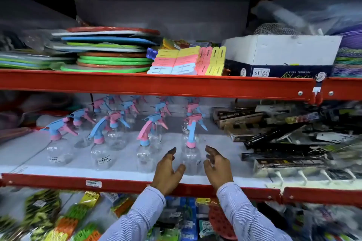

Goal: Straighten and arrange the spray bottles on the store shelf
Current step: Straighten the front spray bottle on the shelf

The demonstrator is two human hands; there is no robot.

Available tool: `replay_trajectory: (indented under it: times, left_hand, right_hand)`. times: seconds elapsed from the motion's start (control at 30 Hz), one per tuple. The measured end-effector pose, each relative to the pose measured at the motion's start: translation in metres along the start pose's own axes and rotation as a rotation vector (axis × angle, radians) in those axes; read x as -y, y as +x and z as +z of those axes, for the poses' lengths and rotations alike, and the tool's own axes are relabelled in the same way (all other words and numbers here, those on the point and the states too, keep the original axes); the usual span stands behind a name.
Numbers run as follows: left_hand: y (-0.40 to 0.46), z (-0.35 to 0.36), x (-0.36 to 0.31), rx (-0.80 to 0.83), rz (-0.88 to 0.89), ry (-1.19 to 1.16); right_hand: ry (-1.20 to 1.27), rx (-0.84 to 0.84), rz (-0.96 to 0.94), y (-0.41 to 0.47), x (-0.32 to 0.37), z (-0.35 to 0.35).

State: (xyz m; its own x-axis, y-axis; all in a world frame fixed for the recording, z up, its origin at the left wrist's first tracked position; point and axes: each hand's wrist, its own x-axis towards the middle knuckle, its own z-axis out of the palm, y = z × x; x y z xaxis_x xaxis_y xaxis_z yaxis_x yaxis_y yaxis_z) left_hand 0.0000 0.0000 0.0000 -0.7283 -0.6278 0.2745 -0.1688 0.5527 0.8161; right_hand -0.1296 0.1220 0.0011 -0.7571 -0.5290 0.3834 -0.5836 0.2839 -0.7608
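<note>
Both forearms in pale striped sleeves reach forward, side by side; the left hand (167, 172) and right hand (217, 165) face each other, fingers spread and curled, empty.

Clear glossy plastic spray bottles (191, 157) (matt pink-blue triggers); shelf (156, 86) rails of red painted metal, probably.
</note>
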Motion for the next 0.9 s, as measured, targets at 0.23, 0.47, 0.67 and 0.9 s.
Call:
replay_trajectory:
  times: [0.23, 0.47, 0.67, 0.9]
  left_hand:
    - [0.007, 0.000, -0.003, 0.126, -0.068, -0.062]
    - [-0.005, -0.005, -0.001, 0.131, -0.060, -0.050]
    - [-0.012, -0.006, 0.005, 0.102, -0.031, -0.023]
    - [-0.028, -0.008, 0.003, 0.054, 0.015, 0.027]
  right_hand:
    - [-0.002, 0.150, 0.051, 0.000, 0.008, -0.001]
    - [0.017, 0.182, 0.011, -0.012, 0.010, -0.007]
    - [0.097, 0.183, 0.030, -0.024, 0.011, -0.007]
    - [0.081, 0.172, 0.057, -0.039, 0.006, -0.007]
